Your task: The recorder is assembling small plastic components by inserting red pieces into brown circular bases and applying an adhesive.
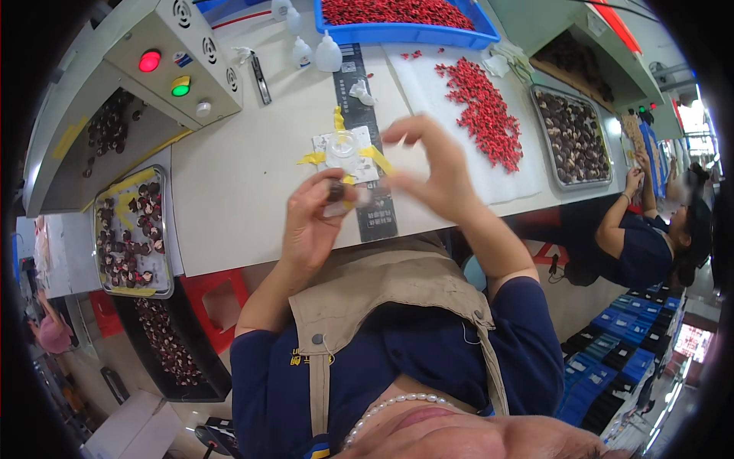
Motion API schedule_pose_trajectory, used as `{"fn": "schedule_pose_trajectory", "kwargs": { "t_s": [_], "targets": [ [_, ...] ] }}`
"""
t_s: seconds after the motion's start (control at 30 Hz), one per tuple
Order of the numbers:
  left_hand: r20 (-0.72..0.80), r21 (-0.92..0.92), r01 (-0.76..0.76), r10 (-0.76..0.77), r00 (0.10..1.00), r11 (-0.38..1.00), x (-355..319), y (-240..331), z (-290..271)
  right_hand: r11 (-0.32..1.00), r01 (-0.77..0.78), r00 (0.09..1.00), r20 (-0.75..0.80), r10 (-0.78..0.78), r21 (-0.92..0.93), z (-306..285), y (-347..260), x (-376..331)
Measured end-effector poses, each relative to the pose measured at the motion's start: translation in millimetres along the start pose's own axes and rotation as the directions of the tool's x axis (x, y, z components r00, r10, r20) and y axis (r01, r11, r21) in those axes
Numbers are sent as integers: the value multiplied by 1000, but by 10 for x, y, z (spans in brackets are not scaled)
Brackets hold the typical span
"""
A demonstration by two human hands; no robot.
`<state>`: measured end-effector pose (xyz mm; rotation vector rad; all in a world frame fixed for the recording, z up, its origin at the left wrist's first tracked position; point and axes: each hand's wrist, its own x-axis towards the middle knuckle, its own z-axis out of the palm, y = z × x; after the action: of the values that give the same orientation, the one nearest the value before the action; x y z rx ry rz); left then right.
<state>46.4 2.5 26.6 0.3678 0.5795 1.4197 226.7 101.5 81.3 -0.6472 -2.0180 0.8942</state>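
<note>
My left hand (310,210) pinches a small dark brown rounded piece (336,190) between thumb and fingers, just in front of a white square pad. A pale blurred spot shows beside the piece; I cannot make out what it is. Yellow tape strips (375,158) hold the pad (367,170) down, and a clear round dish (342,145) sits on it. To the right of the pad is my right hand (443,172), raised and smeared by motion. Its thumb and fingers are apart, with nothing visible between them.
Small red-and-black pieces (482,111) lie spread on a white sheet, more fill a blue tray (417,32). White squeeze bottles (329,55) and a cutter knife (261,78) lie behind. Metal trays (604,180) (164,222) flank me; a machine (164,61) stands left, a co-worker (642,237) right.
</note>
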Motion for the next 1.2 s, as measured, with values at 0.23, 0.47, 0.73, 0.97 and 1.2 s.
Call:
{"fn": "schedule_pose_trajectory", "kwargs": {
  "t_s": [0.23,0.47,0.73,0.97,1.2],
  "targets": [
    [-203,763,-319,676,708,562,-292,1038,-710,945,-290,949,-170,265,-151,222,1348,1084],
    [-114,902,429,928,356,-54,-1003,2359,-2094,920,-307,951,-111,288,-242,583,1620,1401],
    [-12,932,329,897,442,-150,-284,1987,-1423,926,-357,934,-58,353,-120,506,1382,1297],
    [196,934,-321,530,825,155,1321,907,-445,927,-371,926,106,363,62,363,1191,797],
    [109,991,-50,535,838,-124,2388,731,-637,914,-404,914,2,405,-25,59,1134,536]
  ]
}}
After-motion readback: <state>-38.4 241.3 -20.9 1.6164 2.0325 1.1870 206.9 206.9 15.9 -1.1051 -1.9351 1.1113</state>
